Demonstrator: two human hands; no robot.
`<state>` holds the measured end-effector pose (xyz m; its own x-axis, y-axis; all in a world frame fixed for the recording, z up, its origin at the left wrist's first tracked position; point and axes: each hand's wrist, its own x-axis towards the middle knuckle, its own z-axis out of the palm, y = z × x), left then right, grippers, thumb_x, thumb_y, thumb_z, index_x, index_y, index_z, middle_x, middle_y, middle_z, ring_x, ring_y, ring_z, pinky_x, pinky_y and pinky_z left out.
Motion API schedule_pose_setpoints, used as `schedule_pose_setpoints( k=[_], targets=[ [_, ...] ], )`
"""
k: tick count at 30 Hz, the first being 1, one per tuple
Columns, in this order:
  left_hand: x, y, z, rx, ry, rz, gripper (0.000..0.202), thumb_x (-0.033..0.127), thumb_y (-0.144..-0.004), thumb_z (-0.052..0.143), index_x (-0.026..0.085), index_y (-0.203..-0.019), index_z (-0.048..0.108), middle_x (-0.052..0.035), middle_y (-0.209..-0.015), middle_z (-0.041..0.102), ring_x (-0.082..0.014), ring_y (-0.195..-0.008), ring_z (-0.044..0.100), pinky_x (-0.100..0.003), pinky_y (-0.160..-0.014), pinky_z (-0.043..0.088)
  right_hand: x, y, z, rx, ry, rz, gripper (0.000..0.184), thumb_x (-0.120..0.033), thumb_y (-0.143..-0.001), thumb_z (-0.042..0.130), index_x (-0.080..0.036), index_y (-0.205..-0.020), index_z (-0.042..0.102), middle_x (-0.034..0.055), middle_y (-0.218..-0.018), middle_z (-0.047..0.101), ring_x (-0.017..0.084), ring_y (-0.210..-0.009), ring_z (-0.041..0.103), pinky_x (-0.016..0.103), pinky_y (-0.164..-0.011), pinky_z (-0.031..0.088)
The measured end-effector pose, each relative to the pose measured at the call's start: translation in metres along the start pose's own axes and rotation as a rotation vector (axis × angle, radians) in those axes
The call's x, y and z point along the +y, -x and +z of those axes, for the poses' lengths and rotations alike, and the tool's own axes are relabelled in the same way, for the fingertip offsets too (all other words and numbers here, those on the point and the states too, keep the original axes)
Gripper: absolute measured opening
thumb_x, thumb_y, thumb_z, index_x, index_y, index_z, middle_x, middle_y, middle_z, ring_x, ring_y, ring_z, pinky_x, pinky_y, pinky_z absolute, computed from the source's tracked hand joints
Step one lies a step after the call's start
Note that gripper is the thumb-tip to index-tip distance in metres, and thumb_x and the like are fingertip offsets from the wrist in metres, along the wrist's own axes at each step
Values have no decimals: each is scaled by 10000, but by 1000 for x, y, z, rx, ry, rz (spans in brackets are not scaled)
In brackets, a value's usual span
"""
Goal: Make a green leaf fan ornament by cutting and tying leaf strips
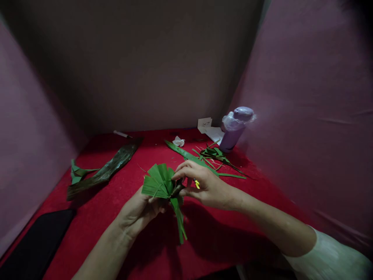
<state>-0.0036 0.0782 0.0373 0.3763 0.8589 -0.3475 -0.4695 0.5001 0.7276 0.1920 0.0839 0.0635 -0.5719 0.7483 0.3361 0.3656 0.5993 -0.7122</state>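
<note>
A fan of folded green leaf strips is held above the red table. My left hand grips it from below, fingers closed round its base, with loose strip ends hanging down. My right hand comes in from the right and pinches the fan's right side at its centre. A small yellow object shows under the right hand's fingers; I cannot make out what it is.
A long dark leaf and a folded green piece lie at left. Leaf strips and trimmings lie at the back right beside a lilac bottle, papers and a white scrap. A black flat object sits near left. Purple walls enclose the table.
</note>
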Motion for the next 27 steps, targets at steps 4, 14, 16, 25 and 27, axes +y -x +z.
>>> schedule_pose_setpoints(
  k=[4, 14, 16, 25, 27],
  targets=[
    [1, -2, -1, 10, -26, 25, 130, 80, -688, 632, 134, -800, 670, -17, -693, 662, -70, -499, 551, -151, -403, 409, -1, 4, 8, 111, 103, -1, 200, -143, -771, 632, -192, -950, 557, 48, -978, 510, 143, -864, 511, 292, -768, 467],
    [11, 7, 7, 159, -185, 306, 291, 370, -749, 626, 157, -944, 663, -72, -910, 705, -180, -822, 651, -251, -696, 513, -1, 8, 30, 405, 333, 129, 78, -222, -813, 569, -185, -852, 512, 27, -790, 560, 152, -725, 527, 266, -654, 423],
    [11, 10, 7, 131, -252, 307, 317, 336, -704, 680, 158, -964, 650, -81, -924, 709, -194, -837, 657, -258, -703, 513, 0, 7, 36, 426, 346, 126, 89, -228, -821, 564, -186, -882, 515, 38, -810, 570, 160, -735, 537, 272, -667, 431],
    [12, 4, -2, 120, -316, 231, 348, 155, -635, 688, 123, -974, 618, -90, -829, 722, -204, -655, 681, -307, -623, 536, 2, 13, 43, 408, 163, 202, 263, -308, -795, 618, -201, -1019, 531, 26, -817, 597, 155, -713, 556, 284, -679, 453],
    [14, 3, -4, 108, -330, 219, 360, 148, -648, 664, 112, -1004, 617, -100, -831, 723, -219, -688, 685, -314, -639, 536, 7, 13, 34, 476, 91, 246, 223, -342, -840, 552, -202, -1012, 528, 22, -807, 589, 144, -702, 553, 283, -685, 454]
  ],
)
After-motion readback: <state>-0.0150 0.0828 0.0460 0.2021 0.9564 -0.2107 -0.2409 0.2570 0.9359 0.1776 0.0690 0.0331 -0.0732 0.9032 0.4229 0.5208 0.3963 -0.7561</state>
